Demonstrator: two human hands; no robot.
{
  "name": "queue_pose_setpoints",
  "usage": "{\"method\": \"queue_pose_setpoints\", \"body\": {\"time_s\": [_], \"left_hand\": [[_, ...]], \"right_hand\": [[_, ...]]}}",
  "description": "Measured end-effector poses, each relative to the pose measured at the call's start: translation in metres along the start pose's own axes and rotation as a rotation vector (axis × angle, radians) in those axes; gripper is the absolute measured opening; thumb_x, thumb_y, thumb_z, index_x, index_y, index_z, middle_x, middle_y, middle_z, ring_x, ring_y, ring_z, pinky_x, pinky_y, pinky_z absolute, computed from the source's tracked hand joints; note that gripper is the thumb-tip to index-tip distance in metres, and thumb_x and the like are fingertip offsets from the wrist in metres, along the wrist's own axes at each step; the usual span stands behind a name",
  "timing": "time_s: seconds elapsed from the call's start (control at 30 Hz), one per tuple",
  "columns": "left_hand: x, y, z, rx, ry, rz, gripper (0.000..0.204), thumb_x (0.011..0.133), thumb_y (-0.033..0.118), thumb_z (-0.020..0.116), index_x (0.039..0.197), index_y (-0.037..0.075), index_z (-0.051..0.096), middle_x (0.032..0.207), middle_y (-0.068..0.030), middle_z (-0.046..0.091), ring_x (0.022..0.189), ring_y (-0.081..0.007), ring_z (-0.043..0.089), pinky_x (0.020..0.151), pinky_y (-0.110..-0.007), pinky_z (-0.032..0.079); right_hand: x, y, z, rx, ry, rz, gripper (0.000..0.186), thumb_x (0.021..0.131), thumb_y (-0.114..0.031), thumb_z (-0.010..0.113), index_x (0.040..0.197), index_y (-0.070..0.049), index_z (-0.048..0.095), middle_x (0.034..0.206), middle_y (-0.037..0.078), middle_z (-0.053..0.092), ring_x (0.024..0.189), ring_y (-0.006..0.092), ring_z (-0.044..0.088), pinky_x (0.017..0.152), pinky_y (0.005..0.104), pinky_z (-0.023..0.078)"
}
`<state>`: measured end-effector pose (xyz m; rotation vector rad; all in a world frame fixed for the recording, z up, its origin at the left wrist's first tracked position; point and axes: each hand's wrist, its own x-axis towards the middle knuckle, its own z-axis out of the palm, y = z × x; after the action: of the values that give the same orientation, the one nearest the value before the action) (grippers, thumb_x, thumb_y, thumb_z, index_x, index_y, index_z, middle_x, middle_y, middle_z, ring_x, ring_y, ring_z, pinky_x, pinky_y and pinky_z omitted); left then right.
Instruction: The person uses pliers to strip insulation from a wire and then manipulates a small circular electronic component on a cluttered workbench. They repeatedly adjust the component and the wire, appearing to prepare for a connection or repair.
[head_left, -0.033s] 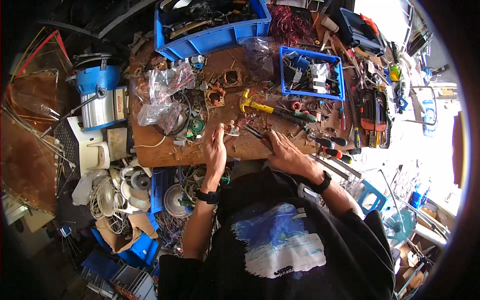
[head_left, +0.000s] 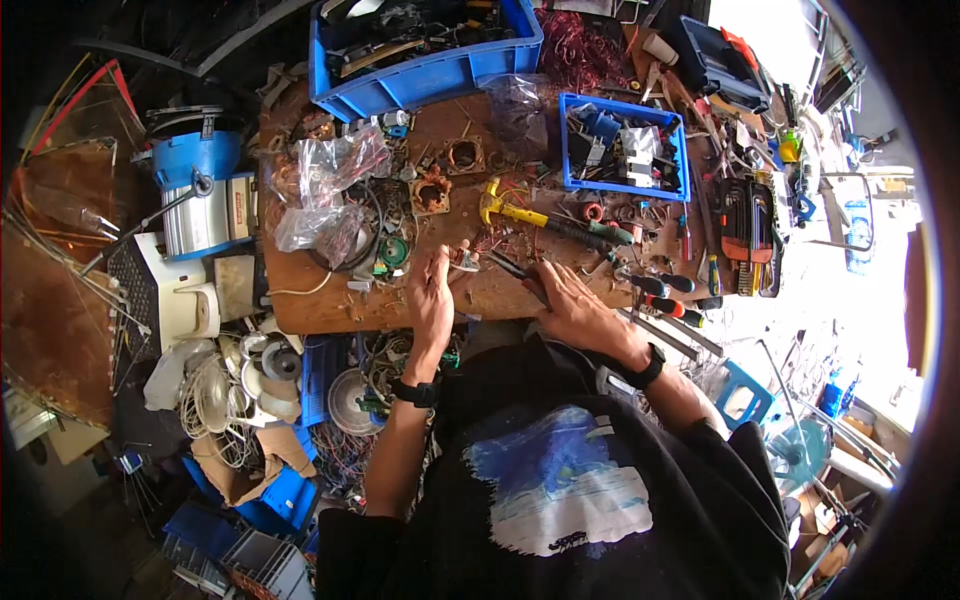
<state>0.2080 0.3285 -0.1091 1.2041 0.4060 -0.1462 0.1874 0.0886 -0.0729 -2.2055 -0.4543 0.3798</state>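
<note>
Left grip (head_left: 431,300) pinches small, pale, irregular part (head_left: 466,264) above brown wooden bench (head_left: 340,315); right grip (head_left: 570,300) wrapped round slim, dark hand tool (head_left: 512,266). If the tool slips, its nearby tip could jab the left grip.

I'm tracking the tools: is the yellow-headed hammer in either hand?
No, the hammer lies on the wooden workbench, apart from the left hand and the right hand.

My brown wooden desk (head_left: 335,314), crowded almost everywhere
On it lie a yellow-and-black hammer (head_left: 522,215), clear plastic bags (head_left: 335,178) to my left, a big blue crate (head_left: 440,82) at the far side, and a smaller blue tray (head_left: 630,192) right of it.
</note>
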Motion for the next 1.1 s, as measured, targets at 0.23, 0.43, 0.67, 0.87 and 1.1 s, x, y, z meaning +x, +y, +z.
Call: {"method": "queue_pose_setpoints", "body": {"time_s": [0.23, 0.43, 0.67, 0.87, 1.1], "left_hand": [[0.0, 0.014, 0.01, 0.182, -0.033, 0.058, 0.024, 0.111, 0.022, 0.048, 0.11, 0.001, 0.06, 0.122, -0.0165, 0.072, 0.105, -0.0255, 0.074, 0.086, -0.033, 0.064], [0.003, 0.016, 0.014, 0.262, -0.056, 0.123, 0.024, 0.111, 0.021, 0.049, 0.109, 0.001, 0.061, 0.12, -0.0145, 0.073, 0.103, -0.0246, 0.074, 0.084, -0.033, 0.064], [-0.001, 0.022, 0.025, 0.121, -0.058, 0.075, 0.023, 0.111, 0.019, 0.05, 0.108, -0.002, 0.059, 0.116, -0.0154, 0.073, 0.102, -0.0251, 0.074, 0.086, -0.033, 0.065], [0.005, 0.011, 0.013, 0.444, -0.01, 0.2, 0.023, 0.11, 0.021, 0.051, 0.11, -0.001, 0.06, 0.115, -0.0137, 0.074, 0.101, -0.0221, 0.074, 0.085, -0.034, 0.065], [0.002, 0.016, 0.017, 0.285, 0.037, 0.134, 0.024, 0.111, 0.022, 0.051, 0.113, 0.0, 0.061, 0.114, -0.0105, 0.074, 0.096, -0.0162, 0.072, 0.084, -0.032, 0.064]], "right_hand": [[-0.002, -0.023, -0.011, -0.201, 0.09, -0.068, 0.052, 0.082, -0.002, 0.061, 0.131, 0.006, 0.046, 0.119, 0.026, 0.057, 0.115, 0.0442, 0.055, 0.102, 0.0495, 0.045], [0.002, -0.029, -0.014, -0.12, 0.037, -0.01, 0.049, 0.082, -0.001, 0.061, 0.128, 0.005, 0.047, 0.119, 0.027, 0.059, 0.116, 0.0442, 0.058, 0.102, 0.0489, 0.046], [0.005, -0.026, -0.015, -0.019, -0.037, -0.004, 0.048, 0.083, -0.002, 0.061, 0.129, 0.004, 0.047, 0.121, 0.026, 0.06, 0.118, 0.0434, 0.058, 0.102, 0.0482, 0.047], [-0.001, -0.018, -0.013, -0.215, 0.049, -0.077, 0.058, 0.085, -0.005, 0.061, 0.139, 0.006, 0.043, 0.122, 0.024, 0.06, 0.118, 0.0417, 0.059, 0.102, 0.0482, 0.047], [0.002, -0.01, -0.023, 0.385, -0.249, 0.202, 0.044, 0.088, -0.007, 0.061, 0.13, 0.002, 0.05, 0.126, 0.026, 0.06, 0.117, 0.0431, 0.058, 0.101, 0.048, 0.047]]}}
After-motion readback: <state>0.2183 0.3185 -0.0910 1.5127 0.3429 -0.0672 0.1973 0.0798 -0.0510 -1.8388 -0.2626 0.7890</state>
